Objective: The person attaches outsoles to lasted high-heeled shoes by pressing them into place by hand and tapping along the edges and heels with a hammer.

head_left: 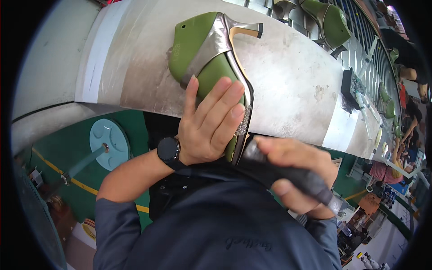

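Note:
A high-heeled shoe [216, 38] in metallic grey lies on its side on the workbench, built around a green shoe last [191, 38]. Its heel points to the right and its toe comes toward my body, past the bench edge. My left hand [209, 121] lies flat across the last and shoe upper, fingers stretched out. In my right hand [301, 168] is a dark elongated tool [294, 175], gripped near the shoe's toe and sole edge. Motion blurs the tool, so its exact kind is unclear. Its end close to the shoe is partly hidden by my fingers.
More green lasts [335, 29] with heeled shoes sit on a roller conveyor [360, 27] beyond the bench [288, 81]. A dark block with bristles [353, 87] stands at the right. A round light-blue base [109, 144] is on the green floor at left. Other people work far right.

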`<state>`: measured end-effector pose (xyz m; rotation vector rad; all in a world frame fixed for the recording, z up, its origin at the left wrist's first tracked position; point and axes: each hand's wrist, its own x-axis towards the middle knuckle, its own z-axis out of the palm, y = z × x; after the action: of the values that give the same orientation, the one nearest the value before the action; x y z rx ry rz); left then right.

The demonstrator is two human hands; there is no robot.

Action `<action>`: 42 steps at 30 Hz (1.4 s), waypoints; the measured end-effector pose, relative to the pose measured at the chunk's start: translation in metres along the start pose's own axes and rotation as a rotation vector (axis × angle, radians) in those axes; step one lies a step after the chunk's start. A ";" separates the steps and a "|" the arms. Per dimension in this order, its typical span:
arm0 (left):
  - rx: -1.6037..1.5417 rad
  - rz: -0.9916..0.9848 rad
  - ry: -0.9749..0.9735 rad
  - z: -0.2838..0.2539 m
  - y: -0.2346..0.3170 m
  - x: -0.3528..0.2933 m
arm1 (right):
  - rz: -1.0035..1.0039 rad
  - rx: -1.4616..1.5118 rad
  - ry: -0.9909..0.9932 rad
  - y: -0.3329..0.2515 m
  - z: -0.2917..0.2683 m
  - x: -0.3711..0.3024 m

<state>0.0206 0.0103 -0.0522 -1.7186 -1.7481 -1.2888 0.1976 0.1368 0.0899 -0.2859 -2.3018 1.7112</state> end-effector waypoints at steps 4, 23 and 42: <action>-0.035 -0.019 -0.017 0.000 0.001 -0.004 | 0.141 0.064 0.084 0.003 -0.007 0.023; -0.090 -0.035 -0.029 0.006 0.005 -0.018 | 0.464 0.279 0.168 0.033 -0.036 0.136; -0.144 -0.146 -0.082 -0.030 0.004 -0.006 | 0.139 -0.524 -0.090 0.030 -0.069 0.102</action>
<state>0.0160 -0.0178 -0.0406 -1.7722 -1.8998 -1.4573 0.1236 0.2395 0.0888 -0.4836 -2.8280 1.1613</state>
